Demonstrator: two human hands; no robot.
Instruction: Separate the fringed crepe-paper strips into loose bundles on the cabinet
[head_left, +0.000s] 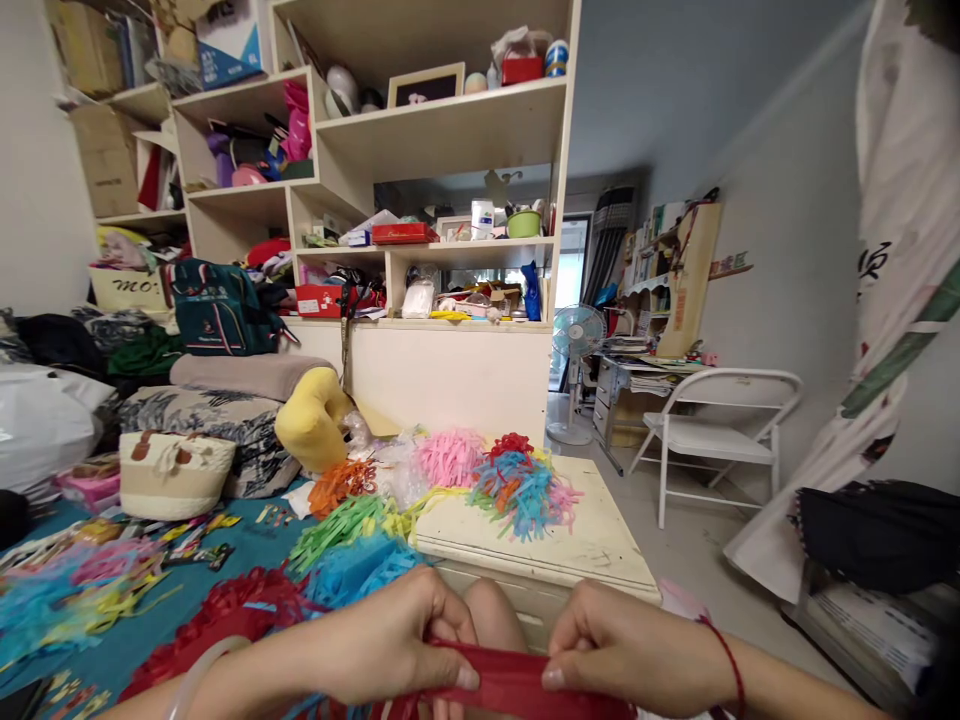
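At the bottom edge, my left hand (pixel 390 645) and my right hand (pixel 622 650) both pinch a red paper strip (pixel 510 678), stretched flat between them. Thumbs press on top of the strip and the fingers curl under it. A red string circles my right wrist, a pale bangle my left. Just beyond my hands stands a low cream table (pixel 592 545) with a heap of fringed paper tassels in blue, pink and red (pixel 517 485). More tassels, green (pixel 341 525), pink (pixel 450 455) and orange (pixel 341 482), spill off its left side.
Teal bedding (pixel 255 555) on the left carries loose coloured paper, a straw bag (pixel 174 475) and a yellow cushion (pixel 311 420). Cluttered cream shelves (pixel 435 130) fill the back. A white folding chair (pixel 712 435) and a fan (pixel 576 340) stand at right; a patterned cloth (pixel 900 250) hangs there.
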